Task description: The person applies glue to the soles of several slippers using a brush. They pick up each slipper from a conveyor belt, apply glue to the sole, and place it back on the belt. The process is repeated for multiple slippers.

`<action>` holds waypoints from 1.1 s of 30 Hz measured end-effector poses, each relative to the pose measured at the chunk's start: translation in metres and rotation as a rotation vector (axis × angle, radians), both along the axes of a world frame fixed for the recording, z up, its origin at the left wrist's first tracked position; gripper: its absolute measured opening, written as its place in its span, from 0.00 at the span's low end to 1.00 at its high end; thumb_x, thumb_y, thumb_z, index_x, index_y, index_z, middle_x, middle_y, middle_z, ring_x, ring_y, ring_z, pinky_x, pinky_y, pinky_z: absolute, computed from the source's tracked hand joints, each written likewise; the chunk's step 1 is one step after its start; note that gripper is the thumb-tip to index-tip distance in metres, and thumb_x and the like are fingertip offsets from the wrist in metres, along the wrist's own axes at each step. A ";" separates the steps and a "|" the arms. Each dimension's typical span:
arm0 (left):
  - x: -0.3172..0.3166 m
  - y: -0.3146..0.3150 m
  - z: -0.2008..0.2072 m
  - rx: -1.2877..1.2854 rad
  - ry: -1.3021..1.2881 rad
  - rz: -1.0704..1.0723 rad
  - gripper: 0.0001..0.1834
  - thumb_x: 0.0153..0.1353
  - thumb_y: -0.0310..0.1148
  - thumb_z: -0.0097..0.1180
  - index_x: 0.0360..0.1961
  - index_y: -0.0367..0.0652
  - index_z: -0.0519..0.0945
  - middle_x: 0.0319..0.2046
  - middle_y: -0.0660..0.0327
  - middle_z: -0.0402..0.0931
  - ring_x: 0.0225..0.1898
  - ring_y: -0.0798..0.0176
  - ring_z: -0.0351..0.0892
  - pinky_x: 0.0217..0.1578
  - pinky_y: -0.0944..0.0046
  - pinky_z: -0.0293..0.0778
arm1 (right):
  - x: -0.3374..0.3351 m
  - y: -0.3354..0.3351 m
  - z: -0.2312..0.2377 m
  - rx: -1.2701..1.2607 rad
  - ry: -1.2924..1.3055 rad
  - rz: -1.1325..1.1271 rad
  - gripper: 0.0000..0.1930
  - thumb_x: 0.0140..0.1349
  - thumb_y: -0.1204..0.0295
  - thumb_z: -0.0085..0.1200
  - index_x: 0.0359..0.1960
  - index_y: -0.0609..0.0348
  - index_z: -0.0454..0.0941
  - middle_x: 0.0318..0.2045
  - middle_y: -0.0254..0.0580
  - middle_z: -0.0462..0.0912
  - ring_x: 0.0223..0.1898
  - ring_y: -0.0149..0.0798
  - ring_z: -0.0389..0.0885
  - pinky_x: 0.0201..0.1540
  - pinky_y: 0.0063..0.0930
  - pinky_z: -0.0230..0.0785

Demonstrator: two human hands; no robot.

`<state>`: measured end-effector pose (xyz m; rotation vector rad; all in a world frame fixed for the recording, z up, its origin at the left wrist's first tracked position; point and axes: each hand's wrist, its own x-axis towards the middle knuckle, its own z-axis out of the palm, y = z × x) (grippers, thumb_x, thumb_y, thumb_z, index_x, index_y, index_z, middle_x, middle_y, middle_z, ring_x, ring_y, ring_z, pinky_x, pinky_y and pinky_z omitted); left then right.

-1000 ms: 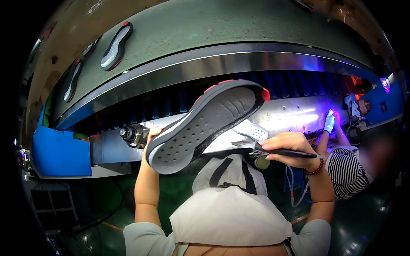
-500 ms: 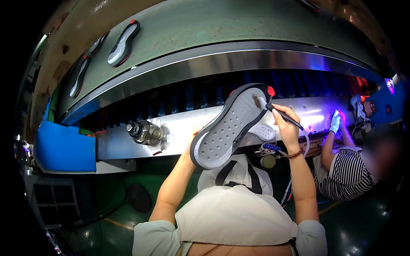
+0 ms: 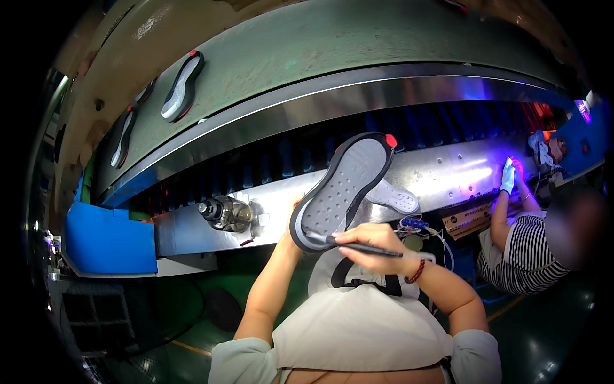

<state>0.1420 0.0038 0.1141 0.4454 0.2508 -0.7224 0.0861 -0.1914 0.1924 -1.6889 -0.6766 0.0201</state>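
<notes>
My left hand (image 3: 292,234) grips the edge of a grey shoe sole (image 3: 345,185) with a black rim and a red tab, its fingers mostly hidden behind the sole. The sole is held up and tilted, its dotted inner face showing. In a pinch, my right hand (image 3: 376,246) holds a slim black-handled brush (image 3: 368,248). The tip of the brush touches the sole's near, heel end. Partly covered by the held sole, a second, lighter grey sole (image 3: 398,198) lies on the metal ledge (image 3: 441,176).
A glass bottle with a dark cap (image 3: 229,214) stands on the ledge at left. Beyond, a green conveyor belt (image 3: 307,41) carries several soles, one of them a grey-black sole (image 3: 183,88). At right, a co-worker's gloved hand (image 3: 508,176) is under violet light near a cardboard box (image 3: 465,221).
The brush in my right hand has moved from the sole's far, toe end down to its near, heel end. The sole stays in my left hand. Soles on the belt have shifted slightly in view.
</notes>
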 end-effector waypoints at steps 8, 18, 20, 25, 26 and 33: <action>-0.007 0.010 -0.010 -0.182 0.120 -0.045 0.36 0.43 0.49 0.48 0.54 0.43 0.64 0.51 0.46 0.63 0.43 0.36 0.70 0.33 0.31 0.67 | 0.076 -0.073 -0.049 0.160 0.281 -0.499 0.07 0.49 0.78 0.55 0.32 0.63 0.78 0.26 0.35 0.79 0.28 0.23 0.74 0.31 0.15 0.66; -0.001 0.006 0.000 -0.035 0.021 -0.059 0.26 0.49 0.47 0.46 0.44 0.38 0.72 0.39 0.53 0.75 0.36 0.55 0.76 0.38 0.57 0.73 | 0.019 -0.009 -0.024 0.070 0.393 -0.054 0.11 0.48 0.78 0.56 0.35 0.63 0.77 0.33 0.42 0.80 0.35 0.28 0.77 0.39 0.20 0.68; -0.002 0.011 -0.002 -0.024 0.022 -0.045 0.26 0.49 0.47 0.46 0.44 0.38 0.72 0.39 0.53 0.75 0.36 0.55 0.76 0.38 0.57 0.73 | 0.030 -0.021 -0.032 0.156 0.400 0.005 0.09 0.48 0.76 0.56 0.33 0.61 0.79 0.29 0.39 0.80 0.33 0.28 0.76 0.38 0.20 0.68; -0.004 0.016 -0.012 -0.026 0.040 -0.011 0.26 0.50 0.47 0.45 0.44 0.38 0.72 0.39 0.53 0.75 0.37 0.55 0.76 0.39 0.57 0.72 | 0.076 -0.072 -0.066 0.295 0.402 -0.389 0.05 0.50 0.77 0.54 0.29 0.65 0.78 0.28 0.38 0.79 0.30 0.26 0.76 0.34 0.17 0.67; -0.004 0.016 -0.013 -0.029 0.042 -0.009 0.26 0.50 0.47 0.45 0.44 0.38 0.72 0.39 0.53 0.75 0.37 0.55 0.76 0.39 0.57 0.72 | 0.079 -0.078 -0.072 0.231 0.384 -0.526 0.05 0.50 0.77 0.54 0.29 0.65 0.78 0.28 0.38 0.79 0.30 0.26 0.75 0.34 0.17 0.67; 0.006 0.012 -0.015 -0.006 0.019 0.006 0.26 0.51 0.47 0.44 0.44 0.38 0.72 0.40 0.53 0.74 0.38 0.55 0.76 0.39 0.56 0.72 | 0.043 -0.013 -0.058 -0.083 -0.034 -0.550 0.07 0.49 0.74 0.54 0.30 0.63 0.76 0.27 0.43 0.79 0.32 0.31 0.77 0.35 0.20 0.67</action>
